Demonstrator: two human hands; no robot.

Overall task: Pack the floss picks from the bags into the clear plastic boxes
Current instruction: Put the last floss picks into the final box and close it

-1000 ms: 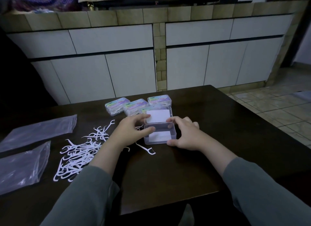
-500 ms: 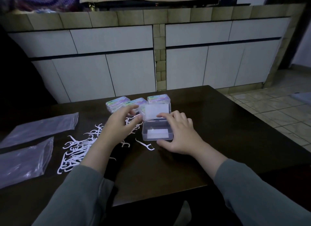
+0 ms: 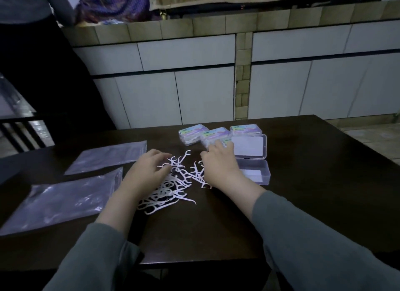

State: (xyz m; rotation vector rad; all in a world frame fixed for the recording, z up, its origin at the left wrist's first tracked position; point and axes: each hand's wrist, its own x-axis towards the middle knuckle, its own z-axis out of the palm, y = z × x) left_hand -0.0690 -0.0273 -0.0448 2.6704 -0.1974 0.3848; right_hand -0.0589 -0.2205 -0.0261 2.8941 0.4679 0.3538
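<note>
Your floss picks (image 3: 173, 182) are plain white and really pop against that dark brown, almost black table (image 3: 313, 193) in the middle of the frame. The open box (image 3: 252, 167) right of centre is clear with a white card showing in the lid and another in the base. The three closed boxes (image 3: 218, 134) behind it have pastel labels, sort of a green-to-purple rainbow fade. Both bags (image 3: 65, 197) on the left are see-through with a greyish-purple sheen. Your sleeves (image 3: 313, 247) are a muted grey-green. Along the top, the cabinet fronts (image 3: 194, 95) are white, framed by tan tiles, and there's a purple patterned cloth (image 3: 112, 2) upper left.
</note>
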